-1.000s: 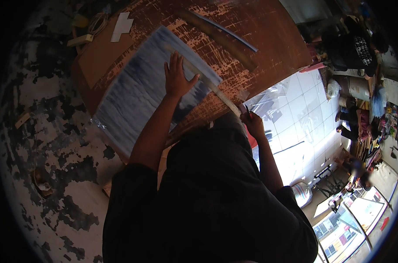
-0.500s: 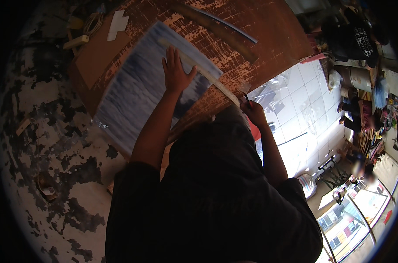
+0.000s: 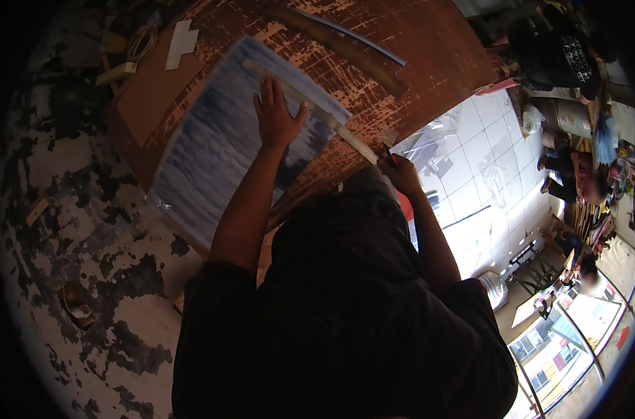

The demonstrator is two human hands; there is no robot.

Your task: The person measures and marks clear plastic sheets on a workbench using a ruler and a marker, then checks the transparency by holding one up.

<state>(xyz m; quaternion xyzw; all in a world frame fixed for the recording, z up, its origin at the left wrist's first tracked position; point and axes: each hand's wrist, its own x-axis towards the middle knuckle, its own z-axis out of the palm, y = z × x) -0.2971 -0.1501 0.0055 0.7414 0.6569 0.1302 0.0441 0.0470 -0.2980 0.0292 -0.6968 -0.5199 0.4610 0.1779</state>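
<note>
A sheet printed in cloudy blue-grey and white [image 3: 209, 153] lies on the worn brown tabletop [image 3: 436, 52]. Across its right part runs a long, pale ruler [image 3: 356, 144], whose near end reaches past the sheet toward the table's edge. My left hand [image 3: 279, 122] is flat with fingers spread, pressing on the ruler and the sheet beside it. Close to the ruler's near end, my right hand [image 3: 403, 176] is closed around a slim dark cutter knife [image 3: 392, 160] with a red-orange part. Its tip points up and away from me; whether it touches the table cannot be made out.
Farther back lie a long dark strip [image 3: 338, 49] and a thin bluish strip [image 3: 363, 40]. A brown board [image 3: 153, 105], a white cut piece [image 3: 182, 45] and coiled cord [image 3: 143, 43] are at far left. Clear plastic scraps [image 3: 495, 171] litter the tiled floor; other people are at right.
The whole view has shifted slightly. Both hands, the ruler and the sheet keep about the same places relative to each other.
</note>
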